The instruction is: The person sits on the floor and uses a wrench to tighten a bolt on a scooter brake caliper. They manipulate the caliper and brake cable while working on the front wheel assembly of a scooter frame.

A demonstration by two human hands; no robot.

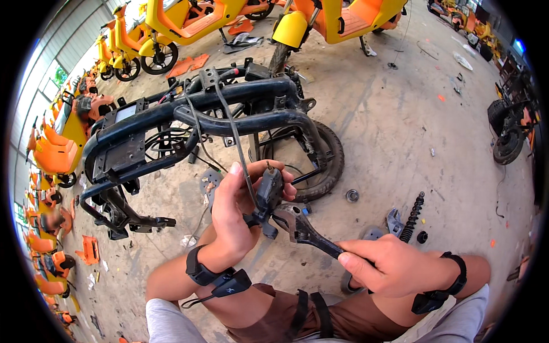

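Left hand [231, 214] fingers wrapped around black brake caliper [269, 194], right hand [389, 266] fingers gripping adjustable wrench [303, 228] at four o'clock, stripped scooter frame [189, 123] at eleven o'clock.

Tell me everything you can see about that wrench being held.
The wrench is an adjustable one of dark, worn metal with a silvery head. The right hand grips its handle; its jaws sit against the small black part that the left hand holds. It slants from lower right to upper left, above the person's knees.
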